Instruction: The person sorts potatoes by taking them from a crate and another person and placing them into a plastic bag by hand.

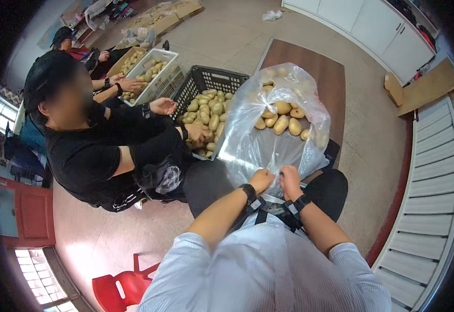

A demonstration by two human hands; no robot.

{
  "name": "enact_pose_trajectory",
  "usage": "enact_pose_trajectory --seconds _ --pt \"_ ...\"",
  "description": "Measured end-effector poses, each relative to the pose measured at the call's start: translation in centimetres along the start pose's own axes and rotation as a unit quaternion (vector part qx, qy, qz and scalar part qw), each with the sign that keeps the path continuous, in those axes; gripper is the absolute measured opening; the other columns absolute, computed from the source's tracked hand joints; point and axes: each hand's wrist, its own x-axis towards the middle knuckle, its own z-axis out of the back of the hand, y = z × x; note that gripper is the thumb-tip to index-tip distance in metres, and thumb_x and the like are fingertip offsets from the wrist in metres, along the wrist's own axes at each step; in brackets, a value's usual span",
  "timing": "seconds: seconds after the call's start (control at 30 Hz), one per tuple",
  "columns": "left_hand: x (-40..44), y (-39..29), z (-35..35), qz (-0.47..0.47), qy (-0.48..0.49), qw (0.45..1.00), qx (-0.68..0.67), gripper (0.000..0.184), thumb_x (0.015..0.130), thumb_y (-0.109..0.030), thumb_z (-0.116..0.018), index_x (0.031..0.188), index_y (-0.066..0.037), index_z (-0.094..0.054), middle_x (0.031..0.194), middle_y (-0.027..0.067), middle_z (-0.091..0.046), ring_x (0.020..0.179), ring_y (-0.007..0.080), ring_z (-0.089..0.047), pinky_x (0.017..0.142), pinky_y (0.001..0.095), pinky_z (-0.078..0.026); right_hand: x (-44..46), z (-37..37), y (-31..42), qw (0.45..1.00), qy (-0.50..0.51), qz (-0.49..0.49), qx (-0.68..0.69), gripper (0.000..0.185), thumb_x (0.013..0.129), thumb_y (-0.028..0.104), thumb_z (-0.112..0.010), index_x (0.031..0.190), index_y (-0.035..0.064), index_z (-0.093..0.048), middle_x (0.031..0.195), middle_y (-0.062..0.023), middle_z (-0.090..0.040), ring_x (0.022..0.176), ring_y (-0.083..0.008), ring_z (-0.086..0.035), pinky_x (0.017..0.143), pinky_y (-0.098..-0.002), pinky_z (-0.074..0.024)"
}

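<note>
A clear plastic bag [253, 151] with potatoes [281, 122] inside lies on a brown table [315, 57] in front of me. Its near part is gathered between my hands. My left hand [262, 181] is closed on the plastic at the near edge. Close beside it, on the right, my right hand [290, 183] also pinches the plastic. The potatoes sit toward the far part of the bag, away from my fingers. Both wrists carry dark bands.
At the left a co-worker [107, 135] reaches into a black crate [219, 78] of potatoes. Beyond stand a white crate [170, 65] of potatoes and another person's hands. A red chair [123, 286] is at lower left, a white radiator [419, 208] at right.
</note>
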Motion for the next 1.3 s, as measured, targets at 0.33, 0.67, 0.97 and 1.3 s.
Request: enact_pose_trajectory --seconds 0.33,0.67,0.97,1.3 --pt "-2.3 -3.4 -0.2 -0.124 0.035 0.978 0.165 0.023 0.088 -0.022 -0.051 0.097 -0.004 -0.061 0.092 0.0233 -0.063 0.089 0.0406 -0.059 0.076 0.0451 -0.046 3.0 -0.4 4.1 0.951 0.133 -0.060 -0.272 0.061 0.082 0.050 -0.061 0.088 -0.0106 -0.059 0.070 -0.0186 -0.064 0.055 -0.0285 -0.064 0.041 -0.0388 -0.0463" --pt "-3.6 -4.8 0.6 -0.103 -0.024 0.982 0.154 0.027 0.080 -0.026 -0.059 0.076 0.000 -0.059 0.068 0.0151 -0.059 0.061 0.0237 -0.055 0.059 0.0360 -0.044 2.4 0.0 1.0 0.921 0.148 0.082 -0.351 0.050 0.089 0.039 -0.056 0.070 -0.0069 -0.057 0.059 -0.0112 -0.056 0.048 -0.0201 -0.052 0.045 -0.0376 -0.0404" --pt "-1.2 -6.1 3.0 -0.056 -0.207 0.976 0.038 0.027 0.082 -0.027 -0.058 0.090 -0.001 -0.062 0.087 0.0179 -0.065 0.084 0.0311 -0.063 0.075 0.0394 -0.048 -0.7 0.8 3.6 0.752 0.266 0.311 -0.518 0.027 0.084 0.015 -0.047 0.105 0.0044 -0.062 0.068 -0.0206 -0.060 0.064 -0.0366 -0.059 0.061 -0.0479 -0.0457" --pt "0.3 -2.1 3.8 -0.053 -0.265 0.963 0.010 0.022 0.079 -0.021 -0.057 0.082 0.000 -0.059 0.080 0.0196 -0.063 0.078 0.0338 -0.062 0.072 0.0405 -0.048 -0.1 1.9 -0.9 0.883 0.250 0.137 -0.373 0.038 0.088 0.031 -0.055 0.073 -0.0039 -0.061 0.067 -0.0267 -0.059 0.067 -0.0427 -0.059 0.065 -0.0483 -0.0450"
